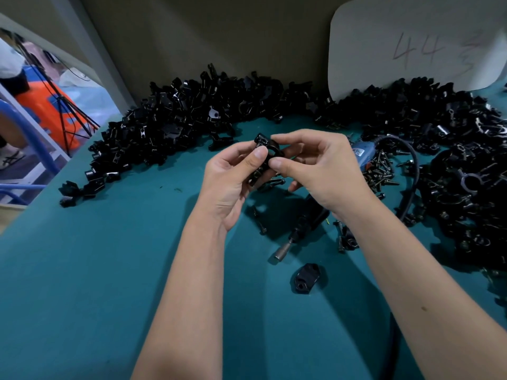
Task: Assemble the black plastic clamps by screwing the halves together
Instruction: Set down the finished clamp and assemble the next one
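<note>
Both hands, left (233, 174) and right (315, 168), pinching black clamp (264, 152) above table (109, 270).

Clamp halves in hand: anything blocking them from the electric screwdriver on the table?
Nothing visible. Both the left hand and right hand hold the clamp halves above the electric screwdriver, which lies beneath on the green table.

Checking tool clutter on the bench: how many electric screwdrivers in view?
1. The electric screwdriver lies on the green mat under the right hand, bit tip toward the camera, blue body partly hidden. Others could be buried in the clamp piles.
</note>
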Available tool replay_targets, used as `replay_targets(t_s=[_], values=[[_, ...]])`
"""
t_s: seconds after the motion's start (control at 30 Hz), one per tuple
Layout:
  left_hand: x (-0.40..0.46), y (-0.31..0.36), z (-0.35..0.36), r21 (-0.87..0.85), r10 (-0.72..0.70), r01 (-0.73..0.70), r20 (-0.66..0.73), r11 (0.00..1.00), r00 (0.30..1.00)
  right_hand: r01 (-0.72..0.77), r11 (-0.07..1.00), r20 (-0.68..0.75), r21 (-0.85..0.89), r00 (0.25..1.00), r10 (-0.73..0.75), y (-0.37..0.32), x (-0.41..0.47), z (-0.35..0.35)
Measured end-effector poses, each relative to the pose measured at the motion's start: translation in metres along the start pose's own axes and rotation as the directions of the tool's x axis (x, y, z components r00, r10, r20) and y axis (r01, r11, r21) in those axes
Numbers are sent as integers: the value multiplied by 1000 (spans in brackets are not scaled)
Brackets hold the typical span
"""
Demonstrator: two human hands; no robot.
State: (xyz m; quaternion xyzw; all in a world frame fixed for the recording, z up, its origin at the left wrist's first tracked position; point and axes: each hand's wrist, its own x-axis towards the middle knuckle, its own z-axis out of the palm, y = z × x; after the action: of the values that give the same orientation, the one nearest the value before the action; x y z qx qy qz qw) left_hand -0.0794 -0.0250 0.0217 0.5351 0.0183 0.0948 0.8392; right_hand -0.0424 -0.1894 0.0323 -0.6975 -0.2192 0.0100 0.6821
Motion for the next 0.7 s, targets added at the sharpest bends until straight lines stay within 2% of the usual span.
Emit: replay_targets(t_s=[0.13,0.2,0.27,0.33,0.4,0.47,0.53,0.6,0.67,0.7], values=[[1,1,-3,-1,-10,10,-26,1000,1000,-18,994,-31,-107,999,15,-3,0,4],[2,3,-8,-17,4,-6,-100,1000,995,-37,937,-74,-346,997,12,-5,1,7],[5,7,-17,-36,31,-41,-235,999,972,-65,742,-30,-667,998,61,-9,1,12],[7,10,-28,-4,62,-68,-337,998,939,-16,496,101,-868,973,207,-15,-4,23],[8,11,-37,17,89,-89,-386,996,918,101,325,199,-940,938,285,-20,-11,36],[7,13,-43,-9,87,-100,-418,995,904,199,245,271,-949,911,310,-21,-18,45],[7,14,-46,-16,81,-97,-431,995,899,226,251,301,-941,898,321,-20,-19,46],[8,14,-48,5,70,-75,-426,997,902,195,327,306,-925,892,333,-22,-15,38],[8,11,-47,78,60,-32,-379,996,923,87,519,263,-850,925,274,-25,-7,25],[8,9,-45,141,64,-17,-333,990,941,7,639,196,-769,954,226,-26,-4,18]])
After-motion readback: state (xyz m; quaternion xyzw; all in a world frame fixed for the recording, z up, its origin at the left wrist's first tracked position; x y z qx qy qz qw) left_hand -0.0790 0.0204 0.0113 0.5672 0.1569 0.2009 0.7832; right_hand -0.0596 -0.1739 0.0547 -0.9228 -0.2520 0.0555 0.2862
